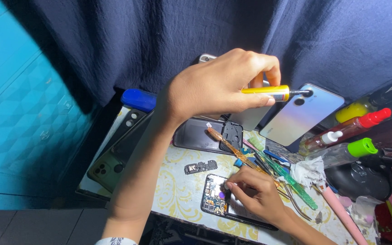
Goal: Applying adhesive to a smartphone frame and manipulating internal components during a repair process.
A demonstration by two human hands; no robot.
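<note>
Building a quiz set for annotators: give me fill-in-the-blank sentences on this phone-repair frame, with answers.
1. The left hand holds a ____ tube with a black tip.
2. The right hand rests on an opened ____.
3. The spray bottle at right has a ____ cap.

Missing words: yellow; phone; green

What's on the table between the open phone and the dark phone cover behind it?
In the head view, a small black phone part lies between the open phone and the dark cover.
</note>
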